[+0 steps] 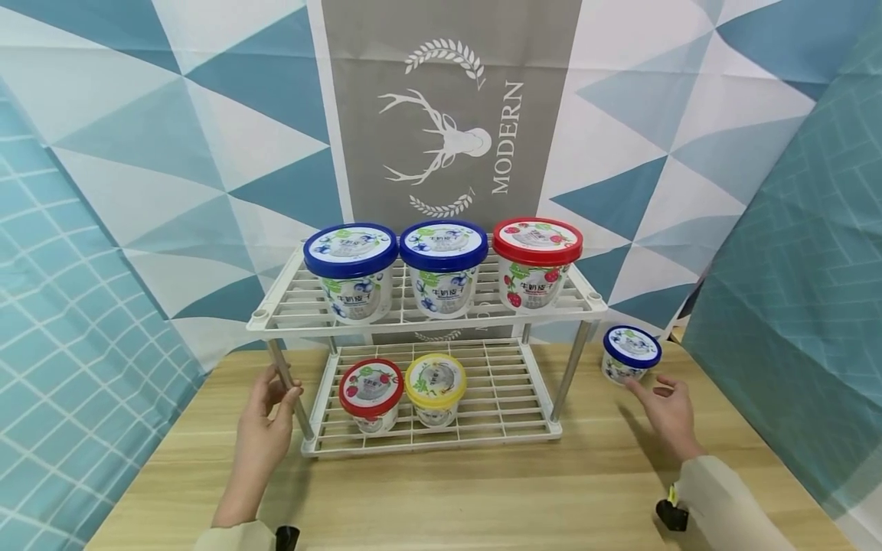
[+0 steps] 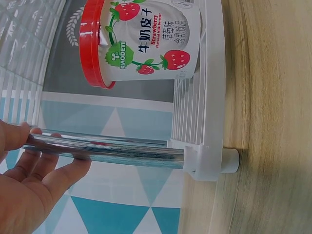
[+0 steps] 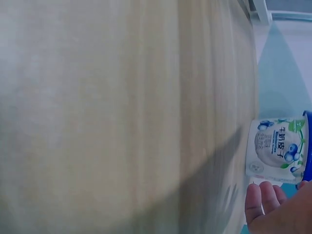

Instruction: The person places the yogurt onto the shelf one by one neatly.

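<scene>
My left hand (image 1: 265, 425) grips the front left metal post (image 2: 136, 153) of a white two-tier rack (image 1: 427, 330), thumb on one side and fingers on the other. At the right, a small tub with a blue lid and blueberry print (image 1: 630, 348) stands upright on the table. Close in front of it is my right hand (image 1: 668, 413), its fingers loosely bent and not wrapped around the tub. The thumb tip overlaps the tub's lower edge in the head view. In the right wrist view, the fingers (image 3: 268, 197) lie beside the tub's printed wall.
Two large blue-lidded tubs (image 1: 444, 268) and a red-lidded one (image 1: 537, 264) stand on the top shelf. Below are smaller tubs, one red-lidded (image 1: 372, 394), one yellow-lidded (image 1: 436, 389). Patterned cloth (image 1: 124, 130) hangs behind the wooden table (image 1: 441, 505).
</scene>
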Tool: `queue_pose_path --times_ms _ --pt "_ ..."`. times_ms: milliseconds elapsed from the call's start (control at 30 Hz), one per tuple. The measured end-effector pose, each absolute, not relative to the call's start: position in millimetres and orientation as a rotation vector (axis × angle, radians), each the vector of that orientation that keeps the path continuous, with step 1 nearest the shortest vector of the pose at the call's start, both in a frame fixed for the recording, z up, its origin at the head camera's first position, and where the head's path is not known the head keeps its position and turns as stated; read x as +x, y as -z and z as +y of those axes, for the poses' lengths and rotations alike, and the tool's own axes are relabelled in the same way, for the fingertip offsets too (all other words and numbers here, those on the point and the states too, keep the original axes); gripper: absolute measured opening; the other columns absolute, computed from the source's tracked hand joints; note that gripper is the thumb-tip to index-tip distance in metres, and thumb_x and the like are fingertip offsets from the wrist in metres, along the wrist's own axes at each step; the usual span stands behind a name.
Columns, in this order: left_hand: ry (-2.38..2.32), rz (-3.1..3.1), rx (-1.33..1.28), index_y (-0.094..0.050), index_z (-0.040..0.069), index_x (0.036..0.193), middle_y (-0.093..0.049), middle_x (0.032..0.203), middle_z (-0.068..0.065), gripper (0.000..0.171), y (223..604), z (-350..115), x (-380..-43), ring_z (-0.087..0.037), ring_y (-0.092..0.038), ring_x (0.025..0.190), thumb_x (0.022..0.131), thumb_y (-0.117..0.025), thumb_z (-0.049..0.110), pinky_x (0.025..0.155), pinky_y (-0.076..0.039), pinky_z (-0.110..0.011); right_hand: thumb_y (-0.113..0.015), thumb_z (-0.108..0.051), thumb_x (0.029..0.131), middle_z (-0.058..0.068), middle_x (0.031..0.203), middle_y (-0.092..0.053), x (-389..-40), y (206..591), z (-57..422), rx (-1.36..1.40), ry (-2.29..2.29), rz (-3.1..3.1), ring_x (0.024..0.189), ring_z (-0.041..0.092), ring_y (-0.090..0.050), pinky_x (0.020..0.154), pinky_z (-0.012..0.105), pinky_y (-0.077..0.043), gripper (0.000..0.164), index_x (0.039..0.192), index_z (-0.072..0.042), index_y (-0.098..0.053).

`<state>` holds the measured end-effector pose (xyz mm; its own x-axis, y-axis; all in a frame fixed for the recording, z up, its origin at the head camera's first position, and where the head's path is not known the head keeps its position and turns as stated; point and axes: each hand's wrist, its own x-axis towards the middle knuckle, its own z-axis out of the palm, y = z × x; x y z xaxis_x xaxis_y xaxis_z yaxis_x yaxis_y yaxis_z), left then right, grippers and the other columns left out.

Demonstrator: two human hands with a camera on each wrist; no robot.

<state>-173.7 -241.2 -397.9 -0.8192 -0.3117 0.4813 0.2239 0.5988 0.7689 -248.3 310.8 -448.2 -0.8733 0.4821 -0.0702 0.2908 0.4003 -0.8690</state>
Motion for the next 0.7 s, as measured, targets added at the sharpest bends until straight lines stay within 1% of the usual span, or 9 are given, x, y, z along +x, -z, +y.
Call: queue_pose_path --times_ms 67,133,267,333,367,433,567,700 --pt "1.185 -2.241 0.073 -0.045 0.008 0.132 -0.064 0.102 -0.008 0.038 398 -241 -174 0.017 -0.047 0.087 0.095 -0.052 0.005 0.080 -0.033 -0.001 -0.058 -0.056 0.085 0.032 0.140 -0.030 -250 448 313 -0.689 -1.459 -2.479 0.126 0.042 -0.033 0.098 0.053 -0.035 0.092 0.143 0.005 -0.019" --pt "1.182 -2.244 0.086 -0.045 0.008 0.132 -0.064 0.103 -0.010 0.038 398 -240 -173 0.015 -0.048 0.087 0.095 -0.052 0.007 0.079 -0.033 -0.001 -0.057 -0.056 0.085 0.033 0.140 -0.028 -252 447 315 -0.680 -1.466 -2.492 0.127 0.043 -0.032 0.098 0.053 -0.035 0.094 0.143 0.005 -0.017" --pt "1.180 -2.247 0.089 -0.045 0.008 0.133 -0.064 0.103 -0.010 0.037 399 -239 -174 0.003 -0.054 0.090 0.096 -0.051 0.011 0.078 -0.035 -0.001 -0.058 -0.057 0.084 0.034 0.145 -0.020 -257 444 318 -0.670 -1.514 -2.523 0.131 0.046 -0.026 0.104 0.057 -0.030 0.100 0.146 0.004 -0.009" --pt "1.190 -2.254 0.088 -0.045 0.009 0.133 -0.064 0.104 -0.009 0.038 399 -240 -175 0.001 -0.055 0.091 0.096 -0.051 0.014 0.077 -0.036 -0.001 -0.059 -0.058 0.083 0.035 0.147 -0.016 -260 443 319 -0.674 -1.525 -2.537 0.132 0.047 -0.023 0.106 0.057 -0.028 0.104 0.146 0.004 -0.006" --pt "1.199 -2.258 0.087 -0.044 0.009 0.133 -0.064 0.105 -0.009 0.038 399 -240 -175 0.001 -0.055 0.091 0.097 -0.051 0.014 0.077 -0.037 -0.002 -0.060 -0.058 0.082 0.035 0.147 -0.014 -261 442 320 -0.677 -1.531 -2.543 0.133 0.048 -0.022 0.106 0.058 -0.027 0.105 0.147 0.004 -0.004" --pt "1.209 -2.269 0.101 -0.044 0.009 0.134 -0.063 0.106 -0.009 0.038 398 -240 -175 0.006 -0.053 0.091 0.097 -0.050 0.016 0.075 -0.039 -0.002 -0.060 -0.058 0.082 0.035 0.148 -0.012 -264 442 322 -0.680 -1.526 -2.562 0.134 0.049 -0.021 0.107 0.058 -0.026 0.107 0.147 0.004 -0.001" --pt "1.222 -2.276 0.114 -0.043 0.009 0.135 -0.063 0.108 -0.012 0.038 397 -240 -173 0.016 -0.046 0.089 0.097 -0.050 0.015 0.072 -0.040 -0.002 -0.061 -0.057 0.082 0.035 0.149 -0.008 -269 442 324 -0.672 -1.527 -2.583 0.136 0.050 -0.017 0.108 0.059 -0.024 0.110 0.147 0.004 0.004" --pt "1.224 -2.280 0.116 -0.042 0.009 0.135 -0.063 0.109 -0.012 0.038 398 -241 -172 0.018 -0.044 0.089 0.097 -0.049 0.013 0.071 -0.040 -0.001 -0.063 -0.053 0.082 0.036 0.149 -0.006 -271 446 323 -0.649 -1.541 -2.587 0.135 0.051 -0.016 0.107 0.060 -0.023 0.111 0.147 0.004 0.007"
